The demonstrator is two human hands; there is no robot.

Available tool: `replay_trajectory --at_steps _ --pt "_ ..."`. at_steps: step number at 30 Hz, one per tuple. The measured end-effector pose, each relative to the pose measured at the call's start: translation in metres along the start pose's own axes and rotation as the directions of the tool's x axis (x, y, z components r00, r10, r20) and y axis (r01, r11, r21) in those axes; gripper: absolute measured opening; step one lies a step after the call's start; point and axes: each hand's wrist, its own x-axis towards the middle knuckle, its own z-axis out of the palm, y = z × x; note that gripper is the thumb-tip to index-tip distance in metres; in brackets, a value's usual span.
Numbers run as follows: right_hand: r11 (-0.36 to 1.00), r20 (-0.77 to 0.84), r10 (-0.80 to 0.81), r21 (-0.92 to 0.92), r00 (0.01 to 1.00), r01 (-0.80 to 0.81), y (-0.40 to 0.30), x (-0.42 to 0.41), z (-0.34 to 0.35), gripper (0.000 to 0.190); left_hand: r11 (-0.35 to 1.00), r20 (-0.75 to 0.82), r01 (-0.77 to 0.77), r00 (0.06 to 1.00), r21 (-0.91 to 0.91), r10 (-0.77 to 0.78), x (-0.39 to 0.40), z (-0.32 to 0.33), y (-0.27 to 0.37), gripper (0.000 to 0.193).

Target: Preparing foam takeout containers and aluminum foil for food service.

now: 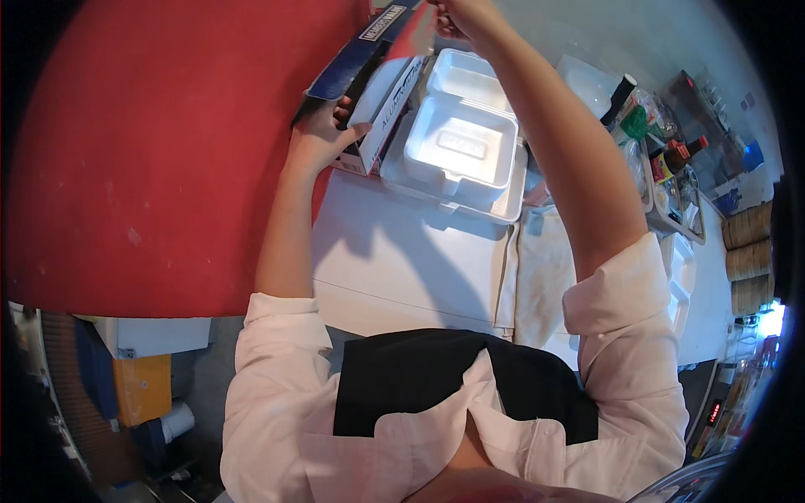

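Note:
A long aluminium foil box (385,104), white with a dark blue lid (352,56), lies at a slant with the lid raised. My left hand (324,131) grips its near end, the thumb on the white side and the fingers inside the opening. At the far end my right hand (458,20) has its fingers curled at the edge of a shiny sheet (412,39), apparently foil, showing red and grey. The top of the picture cuts off part of this hand. Right of the box, open white foam clamshell containers (461,148) are stacked.
A red surface (144,157) fills the left side. Folded cloths (544,264) lie on the white table (402,264). To the right are a basket (676,220) with bottles and packets, another foam container (679,276) and stacked bamboo steamers (748,258).

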Motion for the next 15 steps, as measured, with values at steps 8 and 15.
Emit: replay_trajectory --at_steps 8,15 --pt "0.994 -0.005 -0.088 -0.069 0.996 0.088 -0.031 -0.002 0.011 0.021 0.990 0.092 0.104 0.991 -0.094 -0.096 -0.003 -0.006 0.002 0.049" --pt "0.992 0.001 -0.117 -0.051 0.993 0.117 -0.039 -0.008 0.003 0.019 0.999 0.083 0.052 0.995 0.000 -0.052 -0.001 -0.002 -0.008 0.048"
